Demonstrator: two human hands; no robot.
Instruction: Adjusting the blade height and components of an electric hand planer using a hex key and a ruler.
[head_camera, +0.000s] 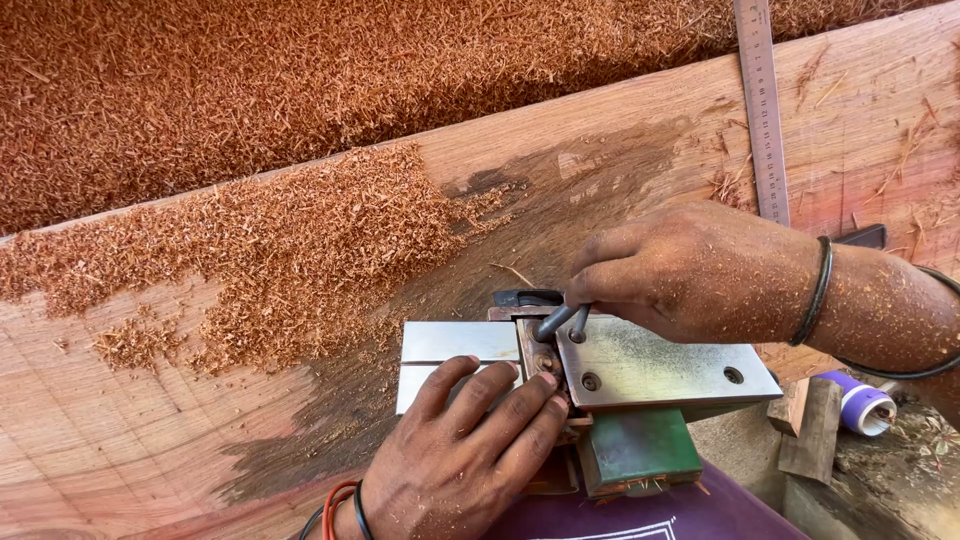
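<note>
**Both hands on the upturned planer**

The electric planer (600, 385) lies sole-up on the edge of the big wooden slab (150, 430), just in front of me, its green body (640, 450) hanging toward my lap. My left hand (465, 450) comes up from below: the fingers (500, 395) lie close together and flat across the gap between the two metal sole plates, the tips touching the blade drum area near the middle. My right hand (690, 270) reaches in from the right and sits above the rear plate; its fingers (610, 275) are curled and pinched around a dark metal key (560, 322), whose bent end points down at the drum right beside my left fingertips. So the tool is under both hands, with the key touching it between them.

Reddish wood shavings (290, 230) cover the slab to the left and the ground beyond it. A steel ruler (762, 110) lies on the slab above my right wrist. A purple-and-white cylinder (860, 405) rests low at the right beside some wood scraps (810, 430).
</note>
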